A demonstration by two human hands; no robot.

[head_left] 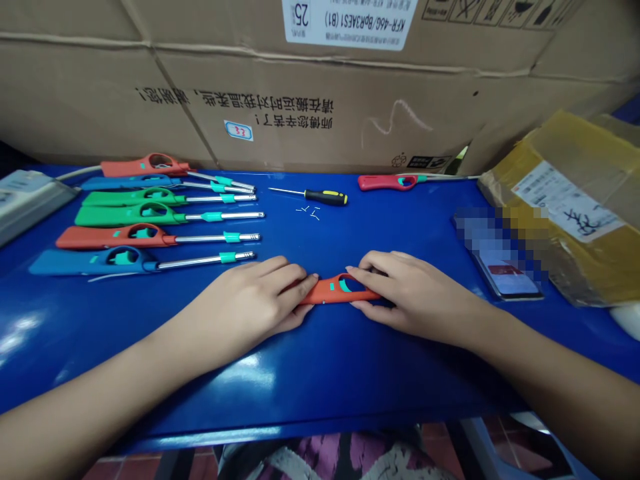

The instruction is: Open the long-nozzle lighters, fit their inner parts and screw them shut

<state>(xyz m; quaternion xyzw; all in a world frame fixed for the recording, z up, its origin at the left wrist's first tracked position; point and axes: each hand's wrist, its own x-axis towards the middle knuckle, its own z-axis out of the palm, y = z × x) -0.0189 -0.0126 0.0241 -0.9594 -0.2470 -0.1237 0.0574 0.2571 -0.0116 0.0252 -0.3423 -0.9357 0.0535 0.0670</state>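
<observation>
An orange gas lighter (pixel 326 291) with a green trigger lies across the blue table in front of me. My left hand (pixel 267 293) is closed around its handle end. At its other end, my right hand (pixel 400 290) grips the part beside the trigger opening, so the lighter's nozzle end is hidden by the fingers. Farther back lie a black and yellow screwdriver (pixel 326 197) and several tiny white pieces (pixel 313 212). Left of my hands is a row of several long-nozzled lighters, among them a blue lighter (pixel 107 261), an orange-red lighter (pixel 95 237) and a green lighter (pixel 107 214).
A large cardboard box (pixel 280 73) stands along the table's back edge. A red lighter (pixel 377 182) lies near it. At right are a phone (pixel 505 267) and a taped carton (pixel 595 247). A white power strip (pixel 30 200) sits at far left on the blue table (pixel 350 373).
</observation>
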